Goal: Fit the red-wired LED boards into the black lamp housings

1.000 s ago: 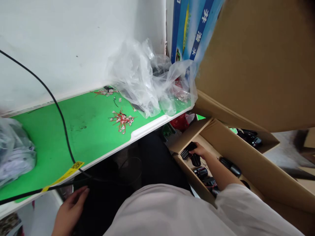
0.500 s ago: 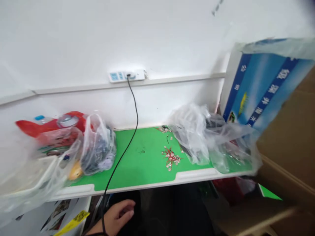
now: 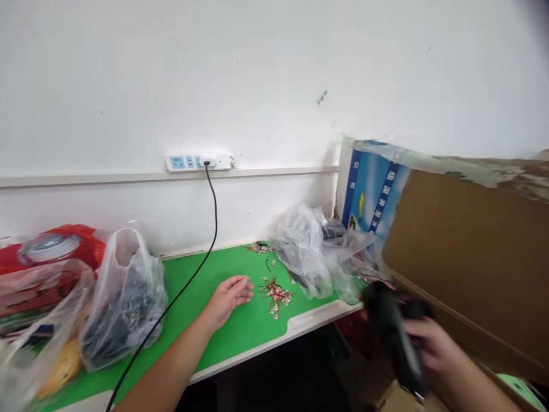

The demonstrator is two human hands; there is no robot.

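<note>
My left hand (image 3: 231, 297) reaches over the green tabletop (image 3: 206, 332), its fingers stretched out and nothing held. Just right of its fingertips lies a pile of small silvery parts with red wires (image 3: 277, 294). At the lower right, my right hand (image 3: 435, 343) is wrapped round a black gun-shaped tool (image 3: 397, 337). Motion blurs that tool, so its exact kind is unclear. It is held in front of the table's right end, near the cardboard box (image 3: 463, 257).
A black cable (image 3: 214, 217) runs from the wall power strip (image 3: 175, 163) down across the table's left part. Filled plastic bags (image 3: 124, 303) stand at the left. Crumpled clear bags (image 3: 300, 246) lie at the back right, with more small wired parts (image 3: 259, 248) beside them.
My left hand has risen from below the table edge to above the green top, its fingers straightening. My right hand has come into view with the black tool. The view has turned right.
</note>
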